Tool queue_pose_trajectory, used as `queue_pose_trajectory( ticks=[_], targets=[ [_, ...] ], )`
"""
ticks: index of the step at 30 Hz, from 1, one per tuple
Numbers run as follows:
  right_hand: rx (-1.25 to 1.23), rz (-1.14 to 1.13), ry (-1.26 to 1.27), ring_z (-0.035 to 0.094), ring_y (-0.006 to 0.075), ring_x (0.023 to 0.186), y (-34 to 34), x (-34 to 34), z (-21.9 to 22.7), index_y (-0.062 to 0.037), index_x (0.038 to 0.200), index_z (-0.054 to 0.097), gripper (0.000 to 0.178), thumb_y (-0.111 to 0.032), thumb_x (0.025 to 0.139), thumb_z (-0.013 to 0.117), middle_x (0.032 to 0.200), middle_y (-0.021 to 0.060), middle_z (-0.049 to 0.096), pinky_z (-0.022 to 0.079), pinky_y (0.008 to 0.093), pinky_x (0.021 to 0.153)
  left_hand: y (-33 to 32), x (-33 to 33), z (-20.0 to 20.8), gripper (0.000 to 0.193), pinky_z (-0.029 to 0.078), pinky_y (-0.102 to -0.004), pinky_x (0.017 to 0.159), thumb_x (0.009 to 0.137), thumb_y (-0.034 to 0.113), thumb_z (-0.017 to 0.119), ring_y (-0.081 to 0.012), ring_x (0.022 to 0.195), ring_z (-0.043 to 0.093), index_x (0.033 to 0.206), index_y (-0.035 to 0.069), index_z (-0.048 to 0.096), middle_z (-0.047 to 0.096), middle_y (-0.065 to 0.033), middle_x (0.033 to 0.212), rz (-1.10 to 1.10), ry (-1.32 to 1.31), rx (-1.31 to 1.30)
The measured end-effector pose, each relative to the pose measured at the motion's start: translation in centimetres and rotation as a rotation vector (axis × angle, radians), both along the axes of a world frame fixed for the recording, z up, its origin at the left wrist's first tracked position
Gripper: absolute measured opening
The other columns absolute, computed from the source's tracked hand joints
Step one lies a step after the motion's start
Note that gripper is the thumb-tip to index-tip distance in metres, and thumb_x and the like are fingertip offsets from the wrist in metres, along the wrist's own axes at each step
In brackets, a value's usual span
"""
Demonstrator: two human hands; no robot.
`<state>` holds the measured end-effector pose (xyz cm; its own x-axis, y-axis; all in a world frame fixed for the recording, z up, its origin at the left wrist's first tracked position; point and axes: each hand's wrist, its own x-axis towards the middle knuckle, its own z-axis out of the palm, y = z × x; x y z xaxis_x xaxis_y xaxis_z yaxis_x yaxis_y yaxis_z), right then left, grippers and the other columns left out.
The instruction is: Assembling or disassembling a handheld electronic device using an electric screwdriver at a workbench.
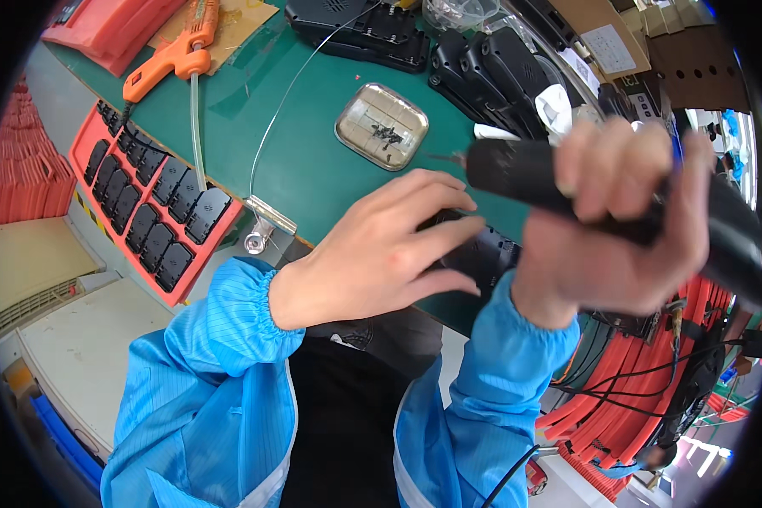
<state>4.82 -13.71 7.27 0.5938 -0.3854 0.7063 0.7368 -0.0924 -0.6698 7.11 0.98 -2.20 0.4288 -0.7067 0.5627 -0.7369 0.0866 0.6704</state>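
Screwdriver (516, 176) near tray (374, 105) of dark pieces (387, 133)

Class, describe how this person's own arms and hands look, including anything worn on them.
Both sleeves are loose, shiny and bright blue with fine stripes, gathered into snug, ruffled cuffs at the wrists. The left hand wears no glove; the right hand, blurred, is also ungloved.

My long black cylindrical tool (516, 173) looks like smooth plastic; my blue striped sleeves (207, 389) are shiny cloth; the silvery rounded-rectangular tray (377, 106) is glossy metal; the flat green surface (305, 186) is smooth and matt.
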Motion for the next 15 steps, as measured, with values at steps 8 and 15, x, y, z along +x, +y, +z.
queue_pose_trajectory(
  ticks=[8,15],
  targets=[
    [0.107,0.143,0.056,0.044,0.0088,0.052,-0.8,-5.7,2.7,-0.0050,0.113,0.050,0.026,-0.025,0.100,0.059,0.067,-0.0012,0.048,0.040,0.0273,0.054,0.0,-0.3,0.1,0.039,0.055,-0.0448,0.092,0.063,0.006,0.091,-0.0356,0.110,0.067,0.099,0.000,0.076,0.071,-0.0127,0.110,0.334,0.032,-0.233],
    [0.114,0.229,0.051,0.046,0.0103,0.051,-0.6,-5.9,2.4,-0.0057,0.117,0.045,0.032,-0.027,0.099,0.062,0.067,-0.0001,0.049,0.043,0.0274,0.054,0.2,-0.2,0.0,0.033,0.055,-0.0464,0.094,0.063,-0.001,0.087,-0.0358,0.113,0.067,0.095,0.002,0.079,0.071,-0.0118,0.109,0.281,-0.005,-0.192]
  ],
)
